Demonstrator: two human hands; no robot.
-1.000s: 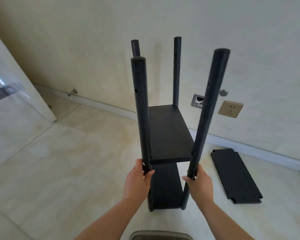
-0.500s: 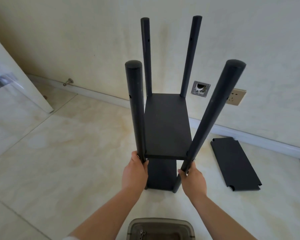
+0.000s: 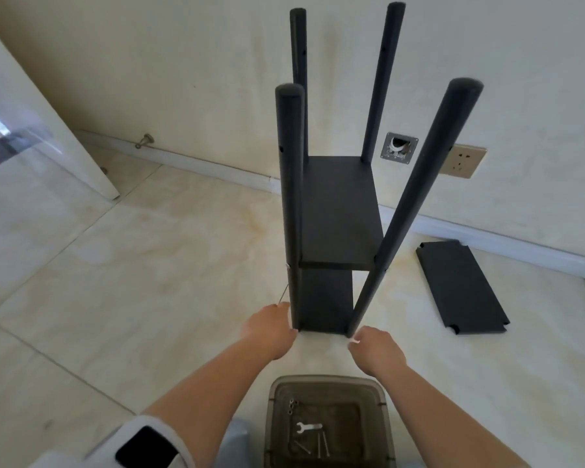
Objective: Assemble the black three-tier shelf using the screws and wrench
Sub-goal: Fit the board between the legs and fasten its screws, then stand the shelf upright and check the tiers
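Two boards sit fixed on the four poles (image 3: pixel 289 204); we see the third board (image 3: pixel 461 287) loose on the floor. Left hand (image 3: pixel 271 327) pinches a thin rod; right hand (image 3: pixel 375 346) is curled, holding nothing we can see.

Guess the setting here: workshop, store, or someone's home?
Probably a room in a home, hedged: glossy tiled floor, plain wall with a baseboard and a wall socket, and a door stopper near the door. No workbench or shop fixtures in view.
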